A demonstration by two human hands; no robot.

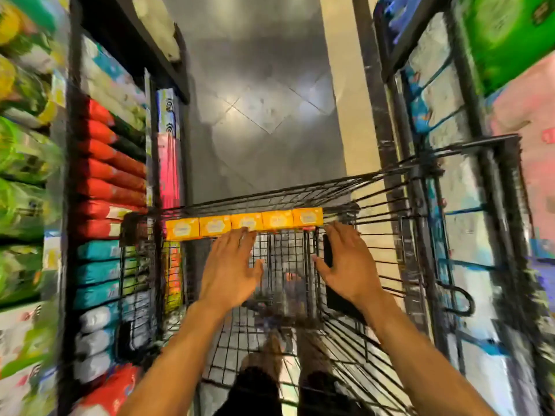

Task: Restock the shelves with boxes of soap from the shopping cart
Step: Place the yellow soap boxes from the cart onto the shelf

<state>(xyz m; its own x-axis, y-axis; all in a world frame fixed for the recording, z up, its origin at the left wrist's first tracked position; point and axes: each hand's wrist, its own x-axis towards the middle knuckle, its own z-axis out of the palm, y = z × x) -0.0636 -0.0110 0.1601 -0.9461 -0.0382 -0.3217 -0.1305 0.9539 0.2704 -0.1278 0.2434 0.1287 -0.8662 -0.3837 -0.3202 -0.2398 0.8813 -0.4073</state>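
Observation:
A row of several yellow soap boxes [244, 222] stands side by side along the far end of the black wire shopping cart [390, 205]. My left hand [229, 265] reaches forward over the cart with fingers straight, its fingertips at the lower edge of the middle boxes. My right hand [348, 259] is spread flat over the cart's right side, its fingertips just below the rightmost box. Neither hand holds anything. A dark flat object [328, 250] sits under my right palm.
Black shelf units line both sides of the narrow aisle. The left shelf [72, 205] holds red, teal and white packs [111, 187]; the right shelf [468, 85] holds blue and white packs and a green box [507, 34]. Grey tiled floor [264, 109] lies ahead. My legs show below the cart.

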